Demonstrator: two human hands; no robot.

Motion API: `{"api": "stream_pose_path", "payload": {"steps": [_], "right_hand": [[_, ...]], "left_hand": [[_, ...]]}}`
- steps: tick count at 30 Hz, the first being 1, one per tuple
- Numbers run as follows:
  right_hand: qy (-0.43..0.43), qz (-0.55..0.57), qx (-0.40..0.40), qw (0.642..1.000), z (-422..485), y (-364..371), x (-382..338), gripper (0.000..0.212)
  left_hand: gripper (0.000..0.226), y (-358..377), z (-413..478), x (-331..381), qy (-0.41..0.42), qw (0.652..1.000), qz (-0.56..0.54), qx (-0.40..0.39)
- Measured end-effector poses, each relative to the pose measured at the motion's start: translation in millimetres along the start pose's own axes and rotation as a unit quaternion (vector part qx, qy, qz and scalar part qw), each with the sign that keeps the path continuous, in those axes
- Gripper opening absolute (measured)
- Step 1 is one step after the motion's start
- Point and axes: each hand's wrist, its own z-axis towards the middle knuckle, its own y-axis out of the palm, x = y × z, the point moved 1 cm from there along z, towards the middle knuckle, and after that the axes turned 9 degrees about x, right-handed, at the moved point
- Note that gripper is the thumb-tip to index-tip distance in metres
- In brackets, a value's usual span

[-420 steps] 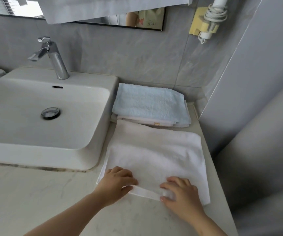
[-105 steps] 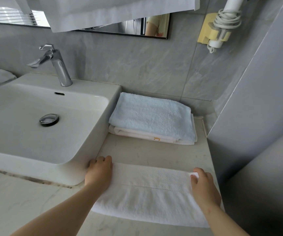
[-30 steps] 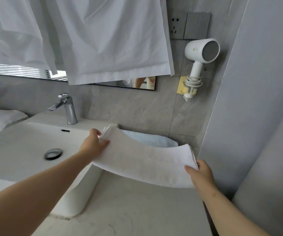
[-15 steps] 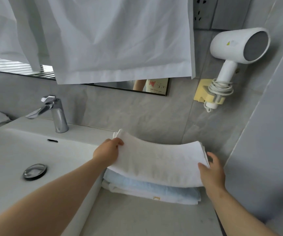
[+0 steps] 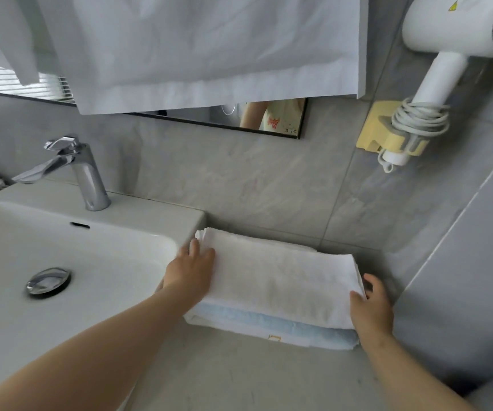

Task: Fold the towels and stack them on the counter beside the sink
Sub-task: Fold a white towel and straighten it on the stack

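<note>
Stack: 3 folded towels lie on the counter (image 5: 254, 378), right of the sink (image 5: 61, 238) and against the far tiled wall.
Top towel: a white towel (image 5: 281, 280) rests flat on the stack, its long side running left to right.
Middle towel: a light blue towel (image 5: 269, 323), only its near edge showing.
Bottom towel: a white towel with a small yellow mark (image 5: 275, 338) on its near edge.
Left hand (image 5: 190, 271): at the top towel's left end, fingers fairly straight against it, thumb on top; no grasp visible.
Right hand (image 5: 371, 307): at the top towel's right end, fingers loosely spread, thumb touching the near right corner; nothing grasped.
Surroundings: chrome faucet (image 5: 82, 170) at the far side of the sink; white hair dryer (image 5: 447, 54) in a yellow wall holder, upper right; white cloth (image 5: 209, 48) hanging over the mirror (image 5: 269, 120).
</note>
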Motion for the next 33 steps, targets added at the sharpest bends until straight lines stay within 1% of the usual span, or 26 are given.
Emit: {"api": "stream_pose_path", "payload": {"steps": [2, 4, 7, 9, 12, 14, 16, 18, 20, 23, 24, 26, 29, 32, 33], "right_hand": [[-0.014, -0.053, -0.015, 0.998, -2, 1, 3, 0.045], [-0.052, -0.12, -0.032, 0.991, -5, 3, 6, 0.046], [-0.11, -0.272, -0.093, 0.951, -12, 10, 4, 0.051], [-0.134, -0.324, -0.118, 0.929, -17, 17, -1, 0.046], [-0.127, -0.373, -0.145, 0.908, -25, 23, -10, 0.038], [-0.126, -0.385, -0.159, 0.9, -28, 22, -16, 0.028], [-0.144, -0.393, -0.156, 0.895, -34, 15, -26, 0.017], [-0.169, -0.386, -0.145, 0.895, -45, 8, -38, 0.013], [-0.206, -0.377, -0.134, 0.893, -61, 1, -50, 0.016], [-0.251, -0.354, -0.144, 0.889, -94, -11, -67, 0.036], [-0.266, -0.345, -0.145, 0.888, -107, -15, -72, 0.04], [-0.295, -0.329, -0.147, 0.885, -134, -24, -79, 0.041], [-0.329, -0.3, -0.17, 0.879, -176, -37, -83, 0.038], [-0.346, -0.268, -0.205, 0.875, -220, -44, -80, 0.038], [-0.354, -0.26, -0.219, 0.871, -235, -44, -79, 0.038]], "left_hand": [[0.044, 4, -4, 4, 0.023, 0.999, 0.04, 0.008], [0.043, 7, -3, 4, 0.043, 0.997, 0.067, 0.024], [0.054, 11, 1, 0, 0.051, 0.996, 0.068, 0.02], [0.06, 12, 4, -1, 0.057, 0.996, 0.062, 0.0], [0.058, 7, 6, -3, 0.064, 0.996, 0.052, -0.013], [0.054, 2, 4, -3, 0.062, 0.998, 0.025, -0.013], [0.051, -4, -2, -4, 0.065, 0.998, -0.006, -0.01], [0.05, -13, -13, -6, 0.067, 0.998, -0.022, 0.005], [0.048, -24, -27, -9, 0.067, 0.997, -0.019, 0.028], [0.042, -45, -54, -17, 0.079, 0.994, -0.002, 0.07], [0.042, -54, -66, -20, 0.081, 0.994, 0.0, 0.079], [0.041, -67, -90, -28, 0.084, 0.992, 0.007, 0.097], [0.037, -85, -133, -39, 0.073, 0.99, -0.022, 0.118], [0.045, -96, -181, -54, 0.051, 0.988, -0.059, 0.135], [0.045, -98, -199, -60, 0.039, 0.989, -0.059, 0.128]]}}
